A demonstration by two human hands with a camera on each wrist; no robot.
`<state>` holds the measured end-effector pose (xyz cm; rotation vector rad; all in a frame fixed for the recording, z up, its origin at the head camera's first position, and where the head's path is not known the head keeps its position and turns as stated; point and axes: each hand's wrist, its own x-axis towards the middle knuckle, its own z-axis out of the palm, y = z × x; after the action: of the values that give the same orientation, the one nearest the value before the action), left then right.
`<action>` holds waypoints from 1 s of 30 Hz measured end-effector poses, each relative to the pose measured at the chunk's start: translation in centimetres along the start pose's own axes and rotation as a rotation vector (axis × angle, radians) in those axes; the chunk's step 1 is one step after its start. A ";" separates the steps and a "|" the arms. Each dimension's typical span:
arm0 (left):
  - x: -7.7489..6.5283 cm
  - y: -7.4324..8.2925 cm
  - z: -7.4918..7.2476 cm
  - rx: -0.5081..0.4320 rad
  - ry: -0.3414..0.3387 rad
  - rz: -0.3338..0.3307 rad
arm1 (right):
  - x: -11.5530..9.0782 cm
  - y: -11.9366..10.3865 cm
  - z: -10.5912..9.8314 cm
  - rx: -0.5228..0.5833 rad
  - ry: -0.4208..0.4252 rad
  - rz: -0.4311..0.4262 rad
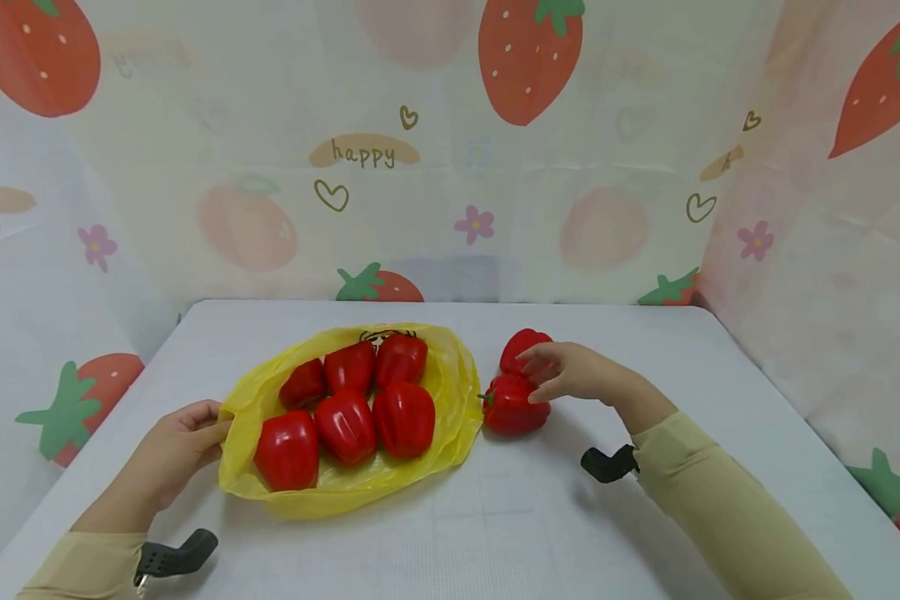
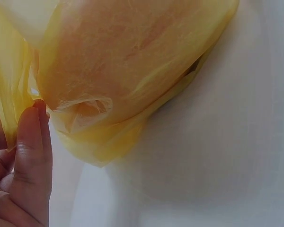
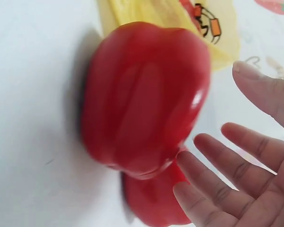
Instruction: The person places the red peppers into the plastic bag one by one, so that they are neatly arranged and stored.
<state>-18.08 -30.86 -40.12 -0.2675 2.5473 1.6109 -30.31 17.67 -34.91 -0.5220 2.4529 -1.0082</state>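
Note:
A yellow plastic bag (image 1: pixel 330 504) lies with its mouth spread wide, and several red bell peppers (image 1: pixel 345 427) rest inside it. At its left edge my left hand (image 1: pixel 172 454) pinches the thin plastic between thumb and fingers, as the left wrist view also shows at the gathered plastic (image 2: pixel 12 94). Outside the bag, to its right, are two more red bell peppers, a near one (image 1: pixel 513 408) with a green stem and a far one (image 1: pixel 519 346) behind it. My right hand (image 1: pixel 581 372) hovers beside these two with fingers spread and nothing held.
A white table (image 1: pixel 450 550) carries everything. Behind it and along both sides hangs a pale curtain (image 1: pixel 435 175) printed with strawberries, hearts and flowers. Each forearm wears a black camera mount (image 1: pixel 607 465) near the sleeve cuff.

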 end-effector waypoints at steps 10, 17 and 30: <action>0.0 -0.1 0.0 0.000 0.003 0.002 | -0.1 2.1 1.3 -0.024 0.028 0.056; 0.0 -0.1 0.0 0.008 0.007 -0.001 | 0.0 3.3 2.1 -0.014 0.035 0.051; 0.2 -0.4 0.0 0.023 0.006 -0.006 | -0.1 4.6 2.9 0.075 0.080 0.002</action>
<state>-18.17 -31.03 -40.50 -0.2775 2.5648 1.5803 -29.49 19.14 -40.09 -0.4627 2.4732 -1.1356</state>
